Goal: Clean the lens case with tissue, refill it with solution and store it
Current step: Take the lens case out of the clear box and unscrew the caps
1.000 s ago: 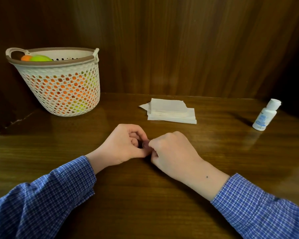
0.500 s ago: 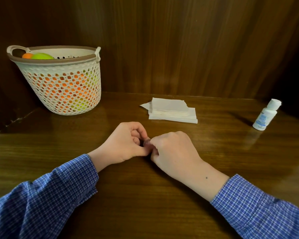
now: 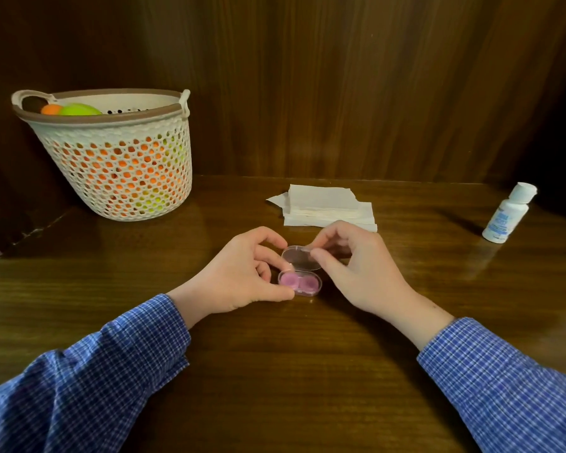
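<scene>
A small clear lens case [image 3: 303,282] with two pink wells rests on the wooden table, its transparent lid [image 3: 299,257] swung up and open. My left hand [image 3: 242,273] grips the case's base by its left end. My right hand [image 3: 356,266] pinches the lid's far edge between thumb and forefinger. A stack of white tissues [image 3: 327,207] lies just behind the hands. A small white solution bottle [image 3: 507,216] with a blue label stands capped at the right.
A white perforated basket [image 3: 121,171] with a brown rim stands at the back left, holding orange and green items. A dark wood panel wall closes the back of the table [image 3: 275,371].
My hands were closed together over the hidden case. They have parted, the lid has swung up, and the pink wells now show.
</scene>
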Tool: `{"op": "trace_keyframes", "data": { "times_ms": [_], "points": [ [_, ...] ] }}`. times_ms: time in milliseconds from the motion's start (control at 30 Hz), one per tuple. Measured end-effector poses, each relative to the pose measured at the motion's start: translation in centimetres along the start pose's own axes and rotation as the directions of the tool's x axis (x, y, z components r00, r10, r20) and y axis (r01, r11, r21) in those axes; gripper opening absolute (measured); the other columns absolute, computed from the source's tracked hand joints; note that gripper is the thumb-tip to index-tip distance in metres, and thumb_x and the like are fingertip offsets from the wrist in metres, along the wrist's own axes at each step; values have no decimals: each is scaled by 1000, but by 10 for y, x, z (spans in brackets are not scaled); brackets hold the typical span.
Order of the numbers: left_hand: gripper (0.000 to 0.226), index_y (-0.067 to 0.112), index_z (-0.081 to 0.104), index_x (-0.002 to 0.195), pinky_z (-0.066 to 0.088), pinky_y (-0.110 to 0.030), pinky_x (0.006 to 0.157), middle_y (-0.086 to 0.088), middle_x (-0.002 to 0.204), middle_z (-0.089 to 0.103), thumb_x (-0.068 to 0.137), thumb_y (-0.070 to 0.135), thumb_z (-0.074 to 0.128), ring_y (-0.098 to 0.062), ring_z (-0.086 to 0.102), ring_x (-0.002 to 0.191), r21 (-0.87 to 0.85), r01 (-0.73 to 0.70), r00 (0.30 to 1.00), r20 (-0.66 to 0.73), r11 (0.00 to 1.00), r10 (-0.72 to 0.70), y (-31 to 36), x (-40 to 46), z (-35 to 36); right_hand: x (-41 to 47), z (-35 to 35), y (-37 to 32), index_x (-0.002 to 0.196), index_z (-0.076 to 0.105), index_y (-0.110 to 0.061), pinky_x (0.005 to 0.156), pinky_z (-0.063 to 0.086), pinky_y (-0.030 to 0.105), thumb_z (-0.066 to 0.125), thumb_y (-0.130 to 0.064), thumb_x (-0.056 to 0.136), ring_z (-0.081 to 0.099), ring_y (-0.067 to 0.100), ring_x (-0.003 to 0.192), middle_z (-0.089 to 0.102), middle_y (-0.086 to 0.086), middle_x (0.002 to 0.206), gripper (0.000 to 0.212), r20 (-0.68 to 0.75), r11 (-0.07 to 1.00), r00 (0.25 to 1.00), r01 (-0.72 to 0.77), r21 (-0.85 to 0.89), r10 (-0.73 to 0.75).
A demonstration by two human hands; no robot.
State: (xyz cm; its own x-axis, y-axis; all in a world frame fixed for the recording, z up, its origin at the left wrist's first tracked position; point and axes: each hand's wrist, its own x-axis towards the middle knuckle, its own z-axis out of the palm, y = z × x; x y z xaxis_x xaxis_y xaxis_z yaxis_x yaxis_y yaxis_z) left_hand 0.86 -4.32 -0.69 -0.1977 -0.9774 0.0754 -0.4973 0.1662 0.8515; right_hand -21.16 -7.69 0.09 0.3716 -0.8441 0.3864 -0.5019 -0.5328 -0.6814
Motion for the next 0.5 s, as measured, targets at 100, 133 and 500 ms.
{"op": "trace_keyframes", "data": {
  "times_ms": [100, 133, 500],
  "points": [
    [67, 31, 56, 125, 56, -19, 58, 11, 102, 80, 71, 23, 95, -12, 69, 62, -3, 12, 1000, -22, 1000, -12, 0, -1, 1, 5, 4, 4, 87, 66, -35, 71, 50, 2, 72, -18, 94, 68, -8, 88, 73, -17, 90, 19, -47, 992, 995, -84, 94, 88],
    [67, 31, 56, 124, 56, -20, 58, 12, 101, 80, 71, 23, 95, -12, 71, 63, 2, 12, 999, -30, 1000, -12, 1, -1, 2, 7, 5, 6, 87, 66, -34, 69, 50, 2, 72, -17, 94, 70, -7, 85, 74, -16, 89, 19, -48, 987, 992, -107, 116, 113],
    [80, 29, 51, 137, 58, -18, 59, 16, 99, 79, 70, 26, 95, -11, 76, 71, 66, 36, 991, -129, 997, -27, 2, -4, 9, -12, -12, 1, 84, 67, -42, 69, 50, 7, 75, -23, 89, 62, -2, 87, 68, -18, 80, 22, -76, 999, 997, 6, 34, -4]
  ]
}}
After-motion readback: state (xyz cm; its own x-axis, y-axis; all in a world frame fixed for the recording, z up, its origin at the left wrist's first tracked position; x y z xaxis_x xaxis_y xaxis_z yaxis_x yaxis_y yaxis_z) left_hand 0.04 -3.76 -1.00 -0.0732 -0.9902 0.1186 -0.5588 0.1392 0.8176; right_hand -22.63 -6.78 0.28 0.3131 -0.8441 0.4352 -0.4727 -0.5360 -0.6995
